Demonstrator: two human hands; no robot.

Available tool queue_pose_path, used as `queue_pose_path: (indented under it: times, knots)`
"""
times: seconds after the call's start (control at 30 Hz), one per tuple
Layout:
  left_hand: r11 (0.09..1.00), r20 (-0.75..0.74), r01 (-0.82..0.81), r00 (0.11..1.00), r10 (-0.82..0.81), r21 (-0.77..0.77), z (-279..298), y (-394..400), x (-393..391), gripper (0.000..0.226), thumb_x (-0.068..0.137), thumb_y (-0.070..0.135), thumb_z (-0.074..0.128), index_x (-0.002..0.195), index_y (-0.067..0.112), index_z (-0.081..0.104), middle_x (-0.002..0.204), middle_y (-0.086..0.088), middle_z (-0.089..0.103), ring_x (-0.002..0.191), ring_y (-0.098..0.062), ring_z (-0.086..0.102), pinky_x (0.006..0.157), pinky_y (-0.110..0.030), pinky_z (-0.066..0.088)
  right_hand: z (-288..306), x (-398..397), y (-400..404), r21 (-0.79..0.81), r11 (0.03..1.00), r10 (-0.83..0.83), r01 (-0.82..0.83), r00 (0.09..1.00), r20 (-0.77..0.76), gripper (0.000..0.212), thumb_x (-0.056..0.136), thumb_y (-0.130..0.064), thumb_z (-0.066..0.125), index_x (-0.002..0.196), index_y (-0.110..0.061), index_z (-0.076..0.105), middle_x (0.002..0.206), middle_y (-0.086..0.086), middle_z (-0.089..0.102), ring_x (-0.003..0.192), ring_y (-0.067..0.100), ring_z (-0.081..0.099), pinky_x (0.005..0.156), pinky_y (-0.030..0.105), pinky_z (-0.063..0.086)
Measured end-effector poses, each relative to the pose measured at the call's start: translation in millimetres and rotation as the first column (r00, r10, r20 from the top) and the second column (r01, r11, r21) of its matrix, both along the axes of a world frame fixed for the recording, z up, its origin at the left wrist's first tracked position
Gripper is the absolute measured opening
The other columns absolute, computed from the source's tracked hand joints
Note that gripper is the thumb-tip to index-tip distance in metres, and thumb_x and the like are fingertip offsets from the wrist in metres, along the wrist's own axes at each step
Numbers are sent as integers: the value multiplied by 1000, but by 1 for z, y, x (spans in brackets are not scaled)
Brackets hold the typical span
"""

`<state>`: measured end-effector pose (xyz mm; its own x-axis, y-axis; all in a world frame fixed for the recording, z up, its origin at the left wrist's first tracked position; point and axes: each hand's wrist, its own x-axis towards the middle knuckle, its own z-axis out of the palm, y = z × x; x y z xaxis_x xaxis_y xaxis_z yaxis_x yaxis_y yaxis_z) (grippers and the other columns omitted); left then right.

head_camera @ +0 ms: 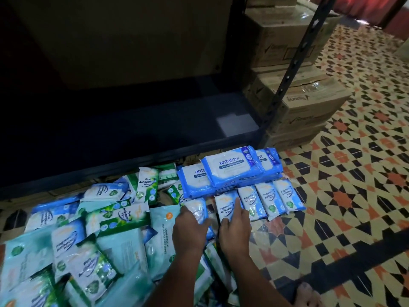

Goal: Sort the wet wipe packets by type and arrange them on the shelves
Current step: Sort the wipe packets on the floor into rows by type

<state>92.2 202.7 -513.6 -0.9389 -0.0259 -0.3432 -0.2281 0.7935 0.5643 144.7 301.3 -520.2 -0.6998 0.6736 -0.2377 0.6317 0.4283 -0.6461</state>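
Wet wipe packets lie heaped on the floor before a dark shelf [132,129]. Three large blue Antabax packets [232,171] are stacked near the shelf's front edge. A row of small blue fragrance-free packets [267,200] lies in front of them. My left hand [190,231] grips one small blue packet [197,208] at the row's left end. My right hand [235,227] rests on the neighbouring small blue packet [225,206], index finger stretched across it. Green pine packets [119,214] and pale teal packs [163,231] lie mixed to the left.
The bottom shelf board holds only a pale patch [236,124]. A black slotted upright [294,69] stands at the shelf's right corner. Stacked cardboard boxes [305,103] sit behind it. Patterned tiled floor [343,196] spreads to the right. A bare foot [307,295] shows at the bottom.
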Motion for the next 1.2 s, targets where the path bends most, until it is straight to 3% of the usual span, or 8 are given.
queue_pose_path:
  times: [0.23,0.4,0.53,0.63,0.87,0.97,1.1,1.2]
  knots:
    - [998,-14,46,999,-47,-47,2,-6,-1,77,72,60,79,127,12,55,109,-9,69,101,-31,68,78,-36,55,-4,5,1,-14,990,-137,137,990,-13,67,101,-11,47,161,-19,18,154,15,33,142,31,31,114,44,27]
    - [996,-8,73,997,-73,-48,5,6,-4,77,71,60,81,124,10,54,110,-12,68,103,-32,67,78,-35,52,-4,9,3,4,989,-147,148,986,-72,67,99,-8,48,160,-17,22,142,15,42,132,31,38,108,42,31]
    - [994,-60,109,992,-109,-12,-2,20,-10,64,83,40,78,133,9,53,103,-11,70,100,-29,68,82,-37,54,-6,10,5,-11,989,-145,145,986,-77,69,97,-7,48,160,-18,22,142,14,42,134,31,38,110,45,33]
    - [994,-57,101,993,-99,38,-13,24,-15,46,85,23,76,126,9,58,97,-10,70,94,-28,69,80,-42,57,-8,12,8,-31,994,-109,107,992,-67,70,98,-8,48,160,-19,20,146,14,38,135,31,36,111,43,33]
    - [980,-28,62,998,-58,189,-21,16,-18,34,83,21,81,109,4,65,97,-13,70,90,-29,69,74,-31,50,-8,13,16,-53,998,-49,47,998,-40,68,100,-9,46,161,-18,17,146,13,37,128,29,39,103,36,34]
    - [984,-118,178,978,-174,23,-20,6,-19,34,87,37,76,107,10,67,100,-7,69,93,-29,67,70,-33,48,-8,11,17,-63,997,-42,40,999,-35,67,101,-10,45,161,-19,17,150,13,35,132,30,38,104,37,35]
    - [849,-377,346,783,-495,-399,-30,-23,-26,34,81,37,75,107,15,71,102,-6,65,96,-29,60,78,-41,49,-7,12,18,-88,996,-39,35,998,-46,66,102,-10,45,161,-21,17,159,12,27,142,29,30,112,38,31]
    - [779,-330,384,747,-577,-495,-36,-41,-33,52,72,43,78,115,16,66,110,-10,61,105,-33,54,88,-47,44,-6,12,15,-100,995,-24,17,997,-76,67,102,-11,46,161,-23,17,161,10,25,145,27,25,113,39,30]
